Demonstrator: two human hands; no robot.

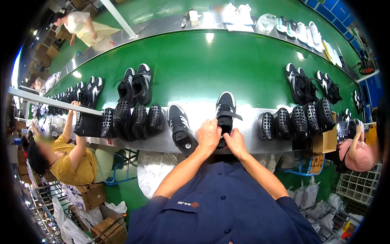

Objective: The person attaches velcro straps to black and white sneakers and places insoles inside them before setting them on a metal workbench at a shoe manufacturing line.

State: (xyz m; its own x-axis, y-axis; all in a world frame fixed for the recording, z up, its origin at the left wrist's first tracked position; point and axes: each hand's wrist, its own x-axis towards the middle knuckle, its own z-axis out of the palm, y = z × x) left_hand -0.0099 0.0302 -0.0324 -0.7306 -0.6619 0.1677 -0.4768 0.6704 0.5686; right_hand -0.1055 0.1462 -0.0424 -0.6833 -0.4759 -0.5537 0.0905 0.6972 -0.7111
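a wide green conveyor belt runs across the room, bordered on the near side by a grey metal ledge and on the far side by a second metal strip. overhead lamps leave bright reflections on the belt surface. the floor beneath the ledge is green. blue panels line the upper right corner. a white bar crosses the left side. cardboard boxes stand on the floor at lower left, beside a wire rack. a white wire basket sits at right, with clear plastic bags below it.
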